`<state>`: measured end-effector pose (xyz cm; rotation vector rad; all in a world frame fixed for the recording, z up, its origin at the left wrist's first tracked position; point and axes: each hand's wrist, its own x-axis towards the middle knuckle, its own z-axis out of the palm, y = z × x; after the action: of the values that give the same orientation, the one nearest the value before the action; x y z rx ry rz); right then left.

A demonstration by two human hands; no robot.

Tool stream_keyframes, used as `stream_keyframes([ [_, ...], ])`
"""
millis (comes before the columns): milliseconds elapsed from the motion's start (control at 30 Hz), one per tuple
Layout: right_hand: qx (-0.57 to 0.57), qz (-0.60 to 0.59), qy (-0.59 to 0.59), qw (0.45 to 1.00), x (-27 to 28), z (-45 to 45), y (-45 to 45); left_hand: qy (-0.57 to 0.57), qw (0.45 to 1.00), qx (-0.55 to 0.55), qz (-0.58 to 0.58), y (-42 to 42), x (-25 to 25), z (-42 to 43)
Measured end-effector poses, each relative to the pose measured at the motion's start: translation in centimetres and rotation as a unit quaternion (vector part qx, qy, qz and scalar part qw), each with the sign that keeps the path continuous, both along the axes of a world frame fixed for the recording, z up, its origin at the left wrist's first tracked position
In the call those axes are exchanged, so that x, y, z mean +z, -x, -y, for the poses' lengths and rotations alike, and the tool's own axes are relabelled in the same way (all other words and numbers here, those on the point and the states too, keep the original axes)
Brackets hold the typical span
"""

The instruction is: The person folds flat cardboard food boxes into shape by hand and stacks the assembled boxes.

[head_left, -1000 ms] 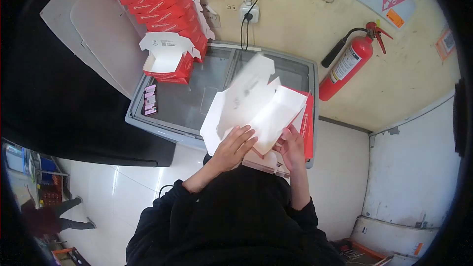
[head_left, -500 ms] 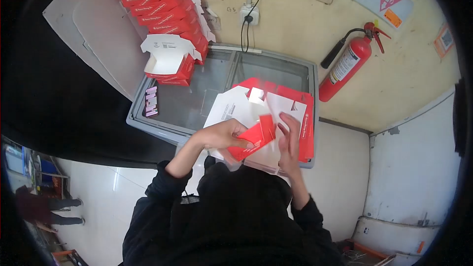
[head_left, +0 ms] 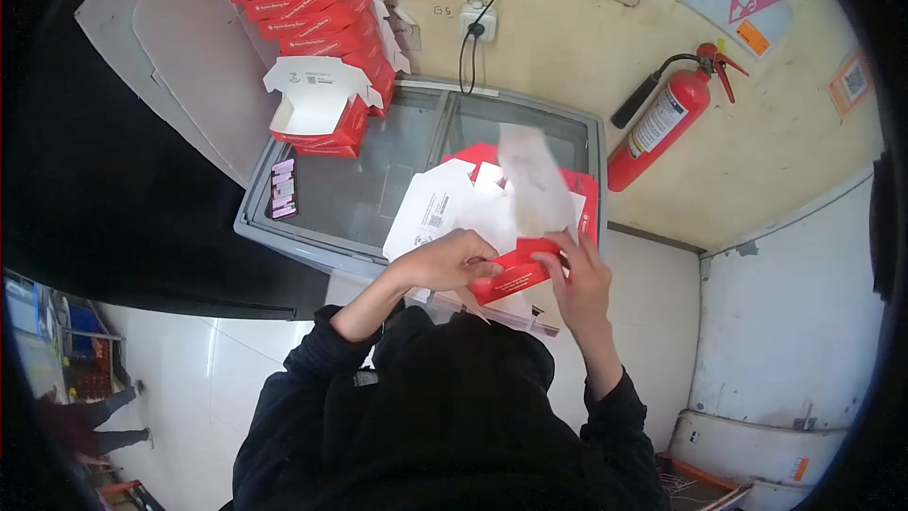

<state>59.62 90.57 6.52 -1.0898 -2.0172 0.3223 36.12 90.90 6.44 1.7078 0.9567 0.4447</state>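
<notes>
A red and white cardboard food box, partly folded, is held between both hands near my body. My left hand grips its left end, thumb on the red side wall. At the right end, the fingers of my right hand close on a red corner flap. The box's white lid panel stands up beyond the hands, slightly blurred. Beneath lie flat cardboard box blanks, one showing its white printed face. The inside of the held box is mostly hidden.
The blanks rest on a glass-topped chest freezer. A phone lies at its left edge. Folded red boxes form a tall stack at back left. A fire extinguisher hangs on the right wall. A person stands far left.
My right hand has moved from beside the box onto its right end and closed there. The box has turned more level and shifted right, with its white panel now raised.
</notes>
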Motion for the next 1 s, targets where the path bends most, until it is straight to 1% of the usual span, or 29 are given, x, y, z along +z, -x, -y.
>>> stream_keyframes([
  [33, 0.026, 0.005, -0.007, 1.0, 0.1, 0.3, 0.1, -0.048, 0.998, -0.002, -0.036, 0.1, 0.3, -0.1],
  [100, 0.075, 0.015, -0.021, 0.997, 0.3, 0.7, 0.2, -0.063, 0.997, -0.028, -0.031, 0.4, 0.7, -0.2],
  [133, 0.078, 0.022, 0.014, 0.997, 0.2, 0.7, 0.0, -0.07, 0.996, -0.044, -0.029, 0.5, 1.0, -0.3],
  [200, 0.08, 0.036, 0.081, 0.993, 0.3, 0.4, -0.6, -0.045, 0.995, -0.07, -0.062, 0.3, 2.2, -0.6],
  [233, 0.075, 0.06, 0.083, 0.992, 0.9, 0.4, -0.6, -0.033, 0.993, -0.082, -0.078, 0.2, 2.5, -0.7],
  [300, 0.069, 0.107, 0.086, 0.988, 2.5, 0.1, -0.3, 0.02, 0.999, -0.029, -0.041, 0.4, 1.7, -0.8],
  [333, 0.057, 0.147, 0.085, 0.984, 2.3, -0.5, -0.2, 0.046, 0.999, -0.001, -0.024, 0.6, 1.2, -0.9],
  [400, 0.033, 0.224, 0.083, 0.97, 1.3, -1.4, -0.1, 0.123, 0.978, 0.076, 0.147, 1.6, 0.6, -1.0],
  [433, 0.038, 0.19, 0.099, 0.976, 1.4, -1.5, 0.1, 0.158, 0.953, 0.114, 0.23, 2.5, 0.3, -1.2],
  [500, 0.051, 0.121, 0.127, 0.983, 1.7, -2.0, 0.9, -0.003, 0.976, 0.088, 0.2, 4.7, -1.0, -1.1],
  [567, 0.067, 0.078, 0.157, 0.982, 1.8, -1.9, 2.3, -0.187, 0.965, 0.113, 0.144, 5.0, -0.6, 1.0],
  [600, 0.078, 0.058, 0.174, 0.98, 1.8, -1.7, 3.2, -0.191, 0.962, 0.14, 0.139, 4.4, 0.0, 1.6],
  [700, 0.074, 0.079, 0.153, 0.982, 2.8, -1.4, 6.0, -0.235, 0.952, 0.173, 0.093, 5.0, -0.6, 1.9],
  [733, 0.075, 0.059, 0.178, 0.979, 3.2, -1.6, 6.4, -0.267, 0.934, 0.219, 0.094, 5.6, -0.4, 2.0],
  [800, 0.078, 0.019, 0.227, 0.971, 3.8, -2.0, 7.3, -0.269, 0.925, 0.257, 0.074, 7.0, 0.9, 2.4],
  [833, 0.091, 0.017, 0.201, 0.975, 3.7, -2.1, 8.0, -0.27, 0.92, 0.275, 0.063, 7.7, 1.4, 2.4],
  [900, 0.119, 0.017, 0.149, 0.981, 3.0, -2.2, 9.8, -0.273, 0.941, 0.2, -0.004, 8.5, 1.5, 2.5],
  [933, 0.119, 0.004, 0.146, 0.982, 2.8, -2.3, 10.7, -0.272, 0.947, 0.164, -0.038, 8.9, 1.5, 2.6],
  [1000, 0.118, -0.025, 0.139, 0.983, 2.2, -2.4, 12.7, -0.271, 0.945, 0.176, -0.05, 10.2, 0.9, 2.8],
])
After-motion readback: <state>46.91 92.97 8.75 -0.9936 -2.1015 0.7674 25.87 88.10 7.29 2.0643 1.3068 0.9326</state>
